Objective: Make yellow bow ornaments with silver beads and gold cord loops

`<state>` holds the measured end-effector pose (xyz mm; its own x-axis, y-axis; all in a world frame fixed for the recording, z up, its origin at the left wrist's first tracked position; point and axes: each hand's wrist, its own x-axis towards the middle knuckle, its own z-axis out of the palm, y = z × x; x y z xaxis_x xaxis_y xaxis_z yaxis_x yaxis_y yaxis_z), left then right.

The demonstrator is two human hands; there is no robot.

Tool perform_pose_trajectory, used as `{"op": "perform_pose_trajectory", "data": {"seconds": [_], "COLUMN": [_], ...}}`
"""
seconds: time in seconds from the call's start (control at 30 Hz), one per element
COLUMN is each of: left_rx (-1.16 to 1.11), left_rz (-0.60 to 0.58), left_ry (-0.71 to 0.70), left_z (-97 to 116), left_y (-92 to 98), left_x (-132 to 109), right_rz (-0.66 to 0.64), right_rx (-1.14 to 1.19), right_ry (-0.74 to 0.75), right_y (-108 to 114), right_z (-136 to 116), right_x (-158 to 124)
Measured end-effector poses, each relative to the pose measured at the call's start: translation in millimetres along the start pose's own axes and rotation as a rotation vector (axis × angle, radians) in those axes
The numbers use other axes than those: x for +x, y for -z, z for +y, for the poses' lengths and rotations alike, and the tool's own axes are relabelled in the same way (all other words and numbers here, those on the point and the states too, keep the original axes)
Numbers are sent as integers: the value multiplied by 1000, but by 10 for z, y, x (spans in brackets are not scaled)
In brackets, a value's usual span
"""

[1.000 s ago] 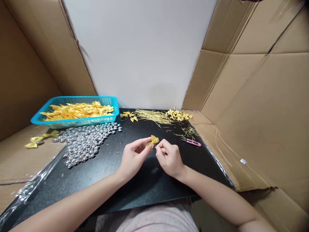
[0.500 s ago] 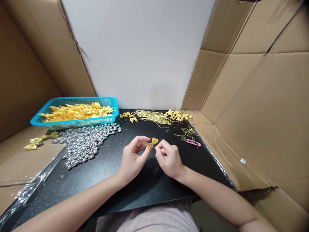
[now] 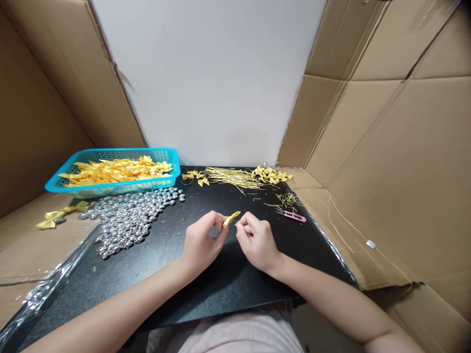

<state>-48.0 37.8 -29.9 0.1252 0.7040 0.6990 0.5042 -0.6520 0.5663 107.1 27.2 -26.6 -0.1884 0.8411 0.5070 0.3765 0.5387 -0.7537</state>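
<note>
A small yellow ribbon bow (image 3: 231, 219) is pinched between the thumb and fingertips of my left hand (image 3: 204, 240), above the middle of the black tabletop. Close beside it on the right, my right hand (image 3: 258, 241) has its fingers curled in a pinch. A thin line shows at those fingertips near the bow; what it is, I cannot make out. Silver beads (image 3: 128, 215) lie spread to the left of my left hand. Beyond both hands rests a bundle of gold cord lengths (image 3: 233, 177).
A blue basket (image 3: 110, 186) of yellow bows stands at the back left. Finished-looking bows with loops (image 3: 272, 174) lie at the back right, near cord scraps (image 3: 289, 198) and pink thread snips (image 3: 290, 215). Loose bows (image 3: 55, 215) sit on cardboard at left. Cardboard walls (image 3: 397, 147) flank the table.
My left fingers have closed more tightly on the bow and turned it, so it now shows narrower and tilted. My right hand has stayed nearly in place.
</note>
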Motion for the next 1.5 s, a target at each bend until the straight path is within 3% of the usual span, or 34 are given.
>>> {"op": "perform_pose_trajectory", "data": {"seconds": [0.2,0.5,1.5], "left_rx": [65,-28,-28], "left_rz": [-21,5,-6], "left_ry": [-135,85,59], "left_z": [-22,2,2], "left_y": [-24,15,1], "left_x": [-22,39,34], "right_rz": [10,20,5], "right_rx": [-10,40,62], "right_ry": [-29,-29,-75], "right_y": [-12,3,-23], "right_z": [-7,-26,6], "right_x": [-1,9,-2]}}
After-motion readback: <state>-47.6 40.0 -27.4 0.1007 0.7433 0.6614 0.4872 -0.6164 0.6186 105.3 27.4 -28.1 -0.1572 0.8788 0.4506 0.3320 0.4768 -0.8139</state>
